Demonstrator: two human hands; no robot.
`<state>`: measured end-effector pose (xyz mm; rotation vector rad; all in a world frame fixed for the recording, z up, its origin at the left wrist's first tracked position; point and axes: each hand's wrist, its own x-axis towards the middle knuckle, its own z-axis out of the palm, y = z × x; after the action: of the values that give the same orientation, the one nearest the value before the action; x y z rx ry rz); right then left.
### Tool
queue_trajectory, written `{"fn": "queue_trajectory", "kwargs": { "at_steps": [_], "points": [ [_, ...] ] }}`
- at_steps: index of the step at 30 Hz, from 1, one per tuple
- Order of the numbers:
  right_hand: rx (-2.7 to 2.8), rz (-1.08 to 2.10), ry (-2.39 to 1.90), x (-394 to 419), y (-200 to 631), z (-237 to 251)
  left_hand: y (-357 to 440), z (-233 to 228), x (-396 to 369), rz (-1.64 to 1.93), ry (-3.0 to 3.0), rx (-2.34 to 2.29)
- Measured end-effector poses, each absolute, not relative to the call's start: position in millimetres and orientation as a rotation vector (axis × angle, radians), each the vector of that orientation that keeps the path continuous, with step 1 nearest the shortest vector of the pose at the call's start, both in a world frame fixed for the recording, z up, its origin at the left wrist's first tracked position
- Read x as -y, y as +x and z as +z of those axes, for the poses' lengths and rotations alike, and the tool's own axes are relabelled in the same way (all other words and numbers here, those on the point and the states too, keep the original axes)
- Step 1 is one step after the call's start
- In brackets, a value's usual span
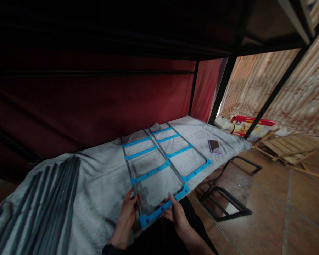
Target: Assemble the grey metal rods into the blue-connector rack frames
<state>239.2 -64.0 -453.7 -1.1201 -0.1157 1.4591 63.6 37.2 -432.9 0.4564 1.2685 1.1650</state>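
A rack-like frame of thin grey rods (172, 165) and blue crosspieces (150, 172) lies across the pale cloth of the bed. Two ladder-shaped sections run side by side, meeting along the middle. My left hand (127, 209) is closed around the grey side rod near the front left corner. On the nearest blue crosspiece (159, 209), my right hand (177, 214) grips the bar, thumb on top and fingers underneath. That front edge comes close to my body. Part of the right fingers is hidden by the crosspiece.
Several loose grey rods (50, 198) lie on the cloth at left. A dark flat rectangular object (215, 147) rests at right. Black metal posts (223, 90) and a dark overhead deck enclose the bed. On the tiled floor stand a black-framed chair (228, 202) and folded wooden slats (295, 147).
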Motion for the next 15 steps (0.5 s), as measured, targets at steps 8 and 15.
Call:
{"fn": "queue_trajectory", "kwargs": {
  "at_steps": [8,15],
  "points": [
    [0.34,1.574,-1.304,64.3,261.6,-445.0,63.9,-432.9,-43.7,1.093,0.644,-1.371],
    [0.475,1.724,-1.328,65.6,287.2,-441.2,65.9,-440.9,-54.1,0.992,1.005,-1.563]
  ]
}}
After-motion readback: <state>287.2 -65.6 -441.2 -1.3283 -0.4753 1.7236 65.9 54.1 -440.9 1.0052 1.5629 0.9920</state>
